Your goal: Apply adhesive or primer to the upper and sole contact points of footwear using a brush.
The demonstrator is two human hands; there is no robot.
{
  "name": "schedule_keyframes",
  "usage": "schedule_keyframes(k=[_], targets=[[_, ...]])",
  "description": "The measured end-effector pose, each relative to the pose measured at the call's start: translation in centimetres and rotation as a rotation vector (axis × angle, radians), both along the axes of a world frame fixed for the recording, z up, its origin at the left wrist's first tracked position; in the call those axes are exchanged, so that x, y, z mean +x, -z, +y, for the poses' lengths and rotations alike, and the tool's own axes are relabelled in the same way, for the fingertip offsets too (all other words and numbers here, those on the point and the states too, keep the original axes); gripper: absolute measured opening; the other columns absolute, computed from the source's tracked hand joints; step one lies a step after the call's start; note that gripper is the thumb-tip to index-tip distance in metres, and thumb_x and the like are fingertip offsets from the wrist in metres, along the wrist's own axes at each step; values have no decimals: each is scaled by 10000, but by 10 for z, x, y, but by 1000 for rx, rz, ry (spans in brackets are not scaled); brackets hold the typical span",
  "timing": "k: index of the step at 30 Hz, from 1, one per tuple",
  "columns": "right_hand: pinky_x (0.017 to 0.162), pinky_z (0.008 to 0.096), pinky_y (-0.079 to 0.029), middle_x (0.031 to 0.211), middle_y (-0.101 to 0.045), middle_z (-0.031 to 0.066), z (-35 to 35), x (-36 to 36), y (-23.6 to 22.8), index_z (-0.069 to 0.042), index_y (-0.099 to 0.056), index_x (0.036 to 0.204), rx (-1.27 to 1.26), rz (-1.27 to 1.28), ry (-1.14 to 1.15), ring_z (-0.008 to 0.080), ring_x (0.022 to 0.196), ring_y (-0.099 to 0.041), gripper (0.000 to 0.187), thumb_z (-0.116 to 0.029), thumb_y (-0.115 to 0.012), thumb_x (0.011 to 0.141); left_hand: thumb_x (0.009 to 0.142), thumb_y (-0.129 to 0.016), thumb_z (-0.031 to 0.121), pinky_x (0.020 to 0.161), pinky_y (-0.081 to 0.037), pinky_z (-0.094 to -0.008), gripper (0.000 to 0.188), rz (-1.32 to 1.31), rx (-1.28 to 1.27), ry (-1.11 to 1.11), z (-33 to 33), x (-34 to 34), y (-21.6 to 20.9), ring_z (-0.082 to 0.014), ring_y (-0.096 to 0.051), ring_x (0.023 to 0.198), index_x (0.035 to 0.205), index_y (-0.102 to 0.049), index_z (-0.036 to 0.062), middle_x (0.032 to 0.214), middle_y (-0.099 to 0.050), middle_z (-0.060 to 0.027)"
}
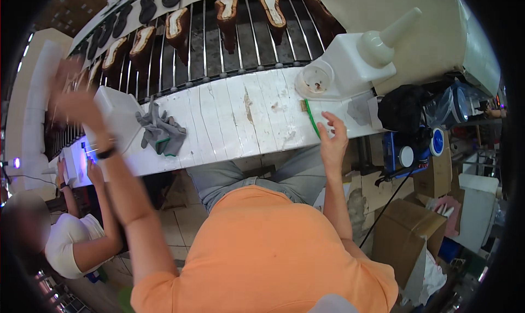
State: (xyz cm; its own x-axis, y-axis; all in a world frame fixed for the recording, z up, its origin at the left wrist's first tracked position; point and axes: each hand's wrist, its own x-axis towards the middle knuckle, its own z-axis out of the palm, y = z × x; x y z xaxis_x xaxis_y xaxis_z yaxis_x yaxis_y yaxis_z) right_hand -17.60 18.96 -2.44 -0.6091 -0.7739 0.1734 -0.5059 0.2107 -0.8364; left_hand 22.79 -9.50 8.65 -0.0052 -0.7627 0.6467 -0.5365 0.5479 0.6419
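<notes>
My left hand [81,109] reaches out to the far left, above the end of the roller conveyor. It is smeared by motion, so its fingers and anything in them cannot be made out. My right hand [333,141] hovers by the front edge of the white table [235,121]. Its thumb and fingers close on the end of a thin green-handled brush [311,119] with a short tan bristle head. Beyond the brush head stands a clear plastic cup [315,79] with brown residue. On the roller conveyor [205,45] lie several brown boots [176,28], pale undersides up.
Grey gloves [163,128] lie beside a white box-like container [116,116]. A large white nozzle bottle [355,61] stands behind the cup. Dark shoe soles [147,9] line the far ledge. A co-worker [76,236] works at left. Cardboard boxes [407,231] sit at right.
</notes>
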Motion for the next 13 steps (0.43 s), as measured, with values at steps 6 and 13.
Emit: schedule_keyframes(k=[6,13], targets=[[916,366,-430,1116,-641,108,-36,-10,-46,-52,-655,1084,-203,344,20,277,1067,-554,263,-58,-671,821,766,-764,293,914,-346,-406,252,-86,78,120,101,-176,119,-188,-602,944,968,-709,154,916,-690,11],[934,373,-430,1141,-651,119,-80,-34,-101,-61,-665,1088,-266,582,-101,271,1101,-561,243,-77,-660,846,741,-762,390,908,-283,-418,279,-164,111,338,104,-277,134,-153,-583,799,774,-622,150,774,-650,50]])
